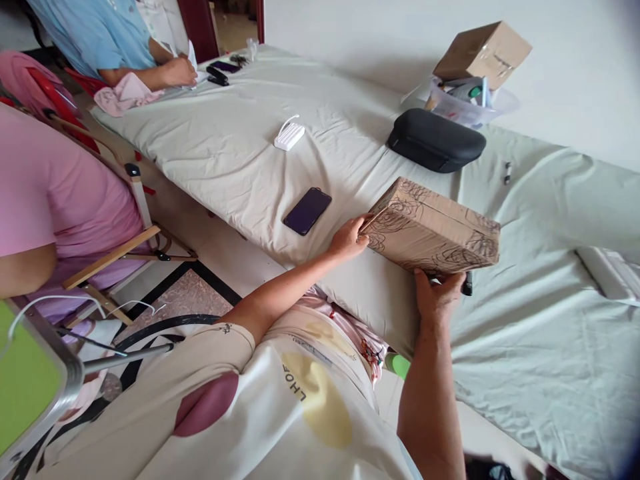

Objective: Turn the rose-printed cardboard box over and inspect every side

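Note:
A brown cardboard box (pixel 433 227) covered in black scribbles is held just above the table's near edge, tilted. My left hand (pixel 350 238) grips its left end, thumb and fingers closed on the corner. Under the box's near side, my right hand (pixel 437 293) is closed around it from below, and it also pins a dark marker (pixel 467 284) against the box. The table is covered with a pale green cloth (pixel 240 147).
On the cloth lie a dark phone (pixel 307 211), a white charger (pixel 289 135), a black case (pixel 435 140) and a clear tub (pixel 467 107) with another cardboard box (pixel 483 53) on it. Two seated people are at the left, one with hands (pixel 177 70) on the far end.

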{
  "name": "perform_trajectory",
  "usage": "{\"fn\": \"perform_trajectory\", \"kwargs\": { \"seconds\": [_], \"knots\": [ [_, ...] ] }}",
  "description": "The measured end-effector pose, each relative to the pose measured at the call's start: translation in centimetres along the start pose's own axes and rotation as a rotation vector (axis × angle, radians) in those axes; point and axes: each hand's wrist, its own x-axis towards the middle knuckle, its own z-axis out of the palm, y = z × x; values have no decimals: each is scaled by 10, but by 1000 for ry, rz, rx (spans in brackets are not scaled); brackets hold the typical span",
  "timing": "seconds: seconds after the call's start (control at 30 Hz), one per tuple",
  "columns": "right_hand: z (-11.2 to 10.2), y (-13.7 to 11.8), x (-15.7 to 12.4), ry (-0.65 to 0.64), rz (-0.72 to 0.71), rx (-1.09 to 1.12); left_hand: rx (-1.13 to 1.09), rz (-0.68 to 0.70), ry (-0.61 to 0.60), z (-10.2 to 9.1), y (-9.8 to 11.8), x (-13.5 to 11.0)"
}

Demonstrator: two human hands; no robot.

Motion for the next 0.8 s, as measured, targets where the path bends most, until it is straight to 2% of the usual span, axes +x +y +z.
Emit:
{"fn": "perform_trajectory", "kwargs": {
  "seconds": [0.2, 0.47, 0.8],
  "knots": [
    [0, -4, -3, -32, -28, -4, 2, -11, -8, -1, -1, -1],
    [-6, -10, -6, -96, 16, 21, 3, -21, -16, -3, 1, -1],
    [-7, -12, -2, -93, 37, -27, -26, -40, -11, -2, 3, -2]
  ]
}}
